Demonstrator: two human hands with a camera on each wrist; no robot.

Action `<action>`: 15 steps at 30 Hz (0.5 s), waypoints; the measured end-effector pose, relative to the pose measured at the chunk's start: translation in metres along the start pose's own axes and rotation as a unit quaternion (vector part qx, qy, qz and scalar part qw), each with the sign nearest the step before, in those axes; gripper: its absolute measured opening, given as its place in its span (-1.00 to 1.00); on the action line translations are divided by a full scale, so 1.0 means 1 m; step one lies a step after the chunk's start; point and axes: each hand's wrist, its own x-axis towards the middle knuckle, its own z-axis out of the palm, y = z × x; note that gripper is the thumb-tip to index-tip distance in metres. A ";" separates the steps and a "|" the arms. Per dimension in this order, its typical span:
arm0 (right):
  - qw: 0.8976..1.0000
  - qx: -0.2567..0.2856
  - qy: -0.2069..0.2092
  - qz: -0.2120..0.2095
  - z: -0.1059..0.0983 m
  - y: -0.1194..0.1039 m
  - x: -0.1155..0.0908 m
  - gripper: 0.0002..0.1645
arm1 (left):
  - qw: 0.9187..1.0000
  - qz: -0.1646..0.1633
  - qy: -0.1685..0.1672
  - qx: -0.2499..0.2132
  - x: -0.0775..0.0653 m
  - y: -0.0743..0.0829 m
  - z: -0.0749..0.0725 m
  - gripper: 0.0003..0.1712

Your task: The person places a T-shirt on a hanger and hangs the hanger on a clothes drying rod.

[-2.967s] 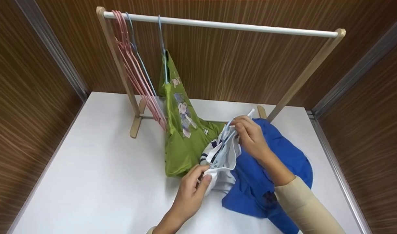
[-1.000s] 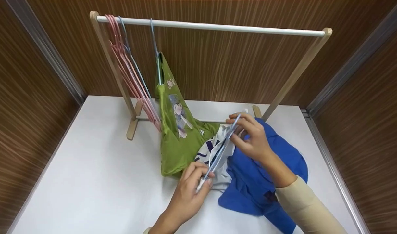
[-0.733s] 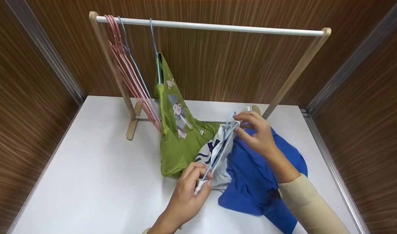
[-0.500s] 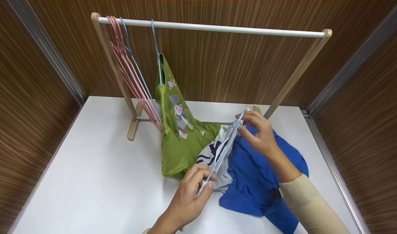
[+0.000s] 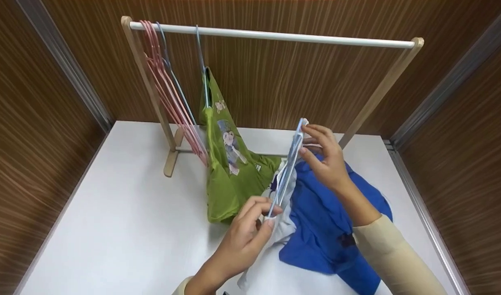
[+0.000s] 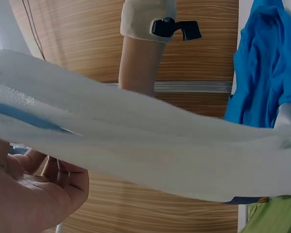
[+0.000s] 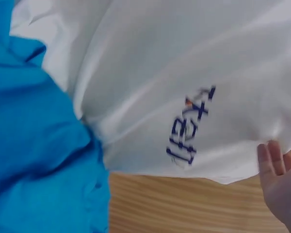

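Note:
A white shirt [image 5: 290,192] with a light blue hanger [image 5: 292,153] along its shoulder line is held between both hands, slanting up and away. My left hand [image 5: 244,235] pinches the near shoulder end between thumb and fingers. At the far end, my right hand [image 5: 326,159] holds the other shoulder, thumb on the near side and fingers at the tip. Dark blue lettering [image 7: 189,126] shows on the shirt's front in the right wrist view. The left wrist view has the white cloth stretched across it, partly covering my left hand [image 6: 34,199].
A blue garment [image 5: 336,221] lies crumpled on the white table [image 5: 131,229] at right. Behind stands a rack with a white bar [image 5: 295,37], carrying several pink hangers [image 5: 176,106] and a green shirt [image 5: 234,180] on a blue hanger. Wood-grain walls enclose the table.
The shirt's neck opening has narrowed from a wide gap, and the hanger now lies along the shoulders. Both hands have lifted, the right one more, raising the shirt's far end.

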 end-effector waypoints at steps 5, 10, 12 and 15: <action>0.999 0.018 -0.017 0.040 0.007 -0.019 0.002 -0.36 | 0.999 -0.021 0.014 -0.022 0.016 0.012 -0.009 -0.77; 0.994 0.051 -0.067 0.066 0.017 -0.041 0.012 -0.34 | 0.999 -0.003 0.039 -0.003 0.035 -0.004 -0.015 -0.77; 0.992 0.056 -0.087 0.078 0.021 -0.048 0.018 -0.35 | 0.999 0.008 0.045 0.016 0.044 -0.009 -0.017 -0.76; 0.989 0.061 -0.101 0.088 0.029 -0.055 0.028 -0.37 | 0.997 0.021 0.057 0.043 0.061 -0.006 -0.022 -0.76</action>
